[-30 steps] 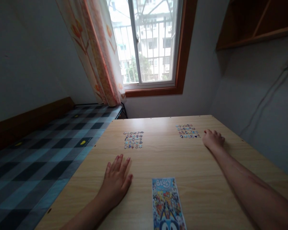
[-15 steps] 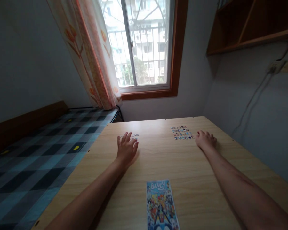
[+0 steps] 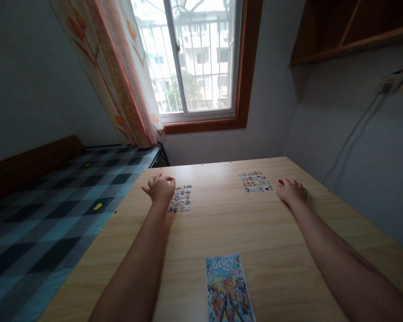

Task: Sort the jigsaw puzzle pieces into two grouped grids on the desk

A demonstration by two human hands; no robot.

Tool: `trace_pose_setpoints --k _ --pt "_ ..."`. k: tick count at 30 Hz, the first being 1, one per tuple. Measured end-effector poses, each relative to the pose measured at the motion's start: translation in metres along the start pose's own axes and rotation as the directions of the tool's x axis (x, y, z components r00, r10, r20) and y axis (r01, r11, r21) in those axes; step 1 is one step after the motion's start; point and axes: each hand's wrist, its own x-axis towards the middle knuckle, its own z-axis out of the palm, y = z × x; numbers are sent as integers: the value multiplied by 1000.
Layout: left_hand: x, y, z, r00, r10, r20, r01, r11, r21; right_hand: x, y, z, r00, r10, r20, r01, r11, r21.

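Observation:
My left hand (image 3: 159, 188) is at the left edge of a block of small jigsaw puzzle pieces (image 3: 182, 199) and covers part of it. Its fingers are bent but apart, and I see nothing held in them. To the right, my right hand (image 3: 291, 191) rests on the table, curled, beside a second block of puzzle pieces (image 3: 256, 182) laid out in rows. Its finger undersides are hidden, so I cannot see whether it holds anything. Nearest me lies a colourful picture sheet (image 3: 229, 286) headed "Bluey", its lower end cut off by the frame.
The pieces and sheet lie on a light wooden table (image 3: 201, 232). A bed (image 3: 53, 223) with checked bedding stands along its left side. Behind are a window (image 3: 204, 67) and a flowered curtain (image 3: 121, 80). A wall shelf (image 3: 352, 40) hangs at upper right.
My left hand has moved left, uncovering more of the left block of pieces, and its fingers have bent. My right hand stays beside the right block. The camera view has shifted slightly.

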Motion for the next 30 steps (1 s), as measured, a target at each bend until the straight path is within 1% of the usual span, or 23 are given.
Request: trace_pose_setpoints --k 4,8,19,30 --pt "-6 -3 13 996 86 17 -87 990 108 -1 1 -2 1000 -12 8 12 1000 -6" --pt "-9 -7 17 996 81 35 -86 983 162 -2 3 -3 999 -38 11 38 999 -7" --pt "-10 -6 16 989 88 119 -111 974 199 0 6 -2 997 -80 12 79 997 3" --pt "-7 -4 16 971 67 229 -122 964 235 -1 4 -2 997 -77 8 76 997 6"
